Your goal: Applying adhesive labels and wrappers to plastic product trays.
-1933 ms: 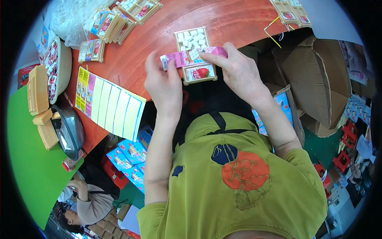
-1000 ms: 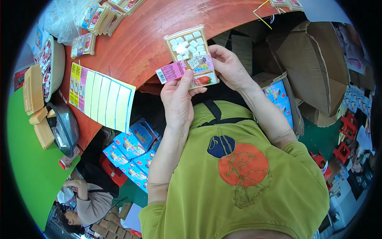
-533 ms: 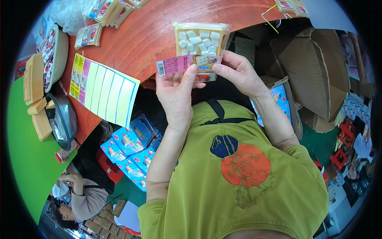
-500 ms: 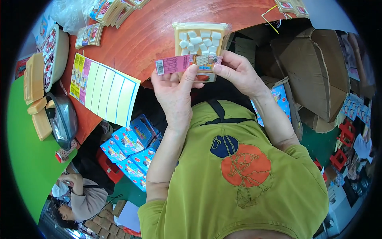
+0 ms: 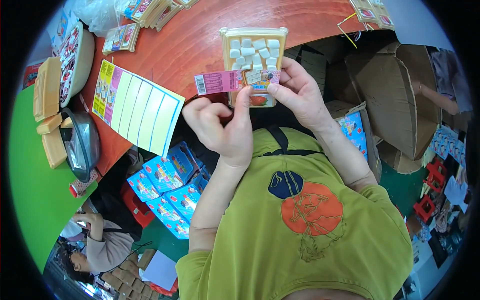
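Observation:
A flat tan tray pack (image 5: 254, 36) with white marshmallow-like pieces under its clear cover is upright above my lap, by the table's edge. My right hand (image 5: 300, 95) grips its right side, thumb in front and fingers behind. A pink printed sticker label (image 5: 215, 83) lies across the lower part of the pack, its left end sticking out past the side. Below the label shows a red strawberry picture. My left hand (image 5: 220, 122) is at the pack's lower left, thumb tip touching the label's lower edge, the other fingers loosely curled and apart from the thumb.
On the reddish table (image 5: 200, 32) lies a yellow label sheet (image 5: 142, 107), overhanging the edge. Stacked packs (image 5: 150, 12) stand at the far left, beside a tub (image 5: 80, 65) of small packets. Blue boxes (image 5: 167, 175) are below left, an open carton (image 5: 385, 95) at right. Another person (image 5: 107, 250) sits lower left.
My left fingers have let go of the label's free end and drawn down and left, curling, while the thumb stays at the label. The pack now faces me more squarely.

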Available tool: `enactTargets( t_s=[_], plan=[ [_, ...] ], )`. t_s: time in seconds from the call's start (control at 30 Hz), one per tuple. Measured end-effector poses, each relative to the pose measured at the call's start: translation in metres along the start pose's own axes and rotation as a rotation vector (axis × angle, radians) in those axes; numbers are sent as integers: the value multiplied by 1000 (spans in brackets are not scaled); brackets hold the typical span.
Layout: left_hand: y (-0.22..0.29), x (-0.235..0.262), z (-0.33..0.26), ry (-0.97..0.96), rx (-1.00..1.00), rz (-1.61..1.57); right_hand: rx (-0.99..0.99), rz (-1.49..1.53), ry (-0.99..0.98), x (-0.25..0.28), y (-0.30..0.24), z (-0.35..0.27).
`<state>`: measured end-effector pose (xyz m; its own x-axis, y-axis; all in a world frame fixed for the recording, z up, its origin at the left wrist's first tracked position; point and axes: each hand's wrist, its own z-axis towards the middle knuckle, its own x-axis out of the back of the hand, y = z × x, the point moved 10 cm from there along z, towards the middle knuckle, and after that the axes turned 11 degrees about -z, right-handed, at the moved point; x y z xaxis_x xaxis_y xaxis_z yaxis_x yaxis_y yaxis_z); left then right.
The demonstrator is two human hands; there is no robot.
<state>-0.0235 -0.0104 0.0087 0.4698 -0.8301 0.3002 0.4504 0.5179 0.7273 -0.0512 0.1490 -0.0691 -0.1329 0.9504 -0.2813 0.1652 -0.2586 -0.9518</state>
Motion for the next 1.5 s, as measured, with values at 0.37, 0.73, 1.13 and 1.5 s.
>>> enactTargets(
  t_s=[0.37, 0.73, 1.13, 1.5],
  plan=[
    [-31, -18, -7, -142, 513, -631, 227, -255, -152, 7, -22, -4],
    [30, -20, 25, -511, -135, -496, 695, -573, -357, -17, -82, -16],
    [-83, -96, 46, -295, 723, -770, 178, -340, 152, 22, -30, 96],
    [-70, -55, 31, -429, 370, -157, 284, -882, 379, 13, -78, 274]
  ],
)
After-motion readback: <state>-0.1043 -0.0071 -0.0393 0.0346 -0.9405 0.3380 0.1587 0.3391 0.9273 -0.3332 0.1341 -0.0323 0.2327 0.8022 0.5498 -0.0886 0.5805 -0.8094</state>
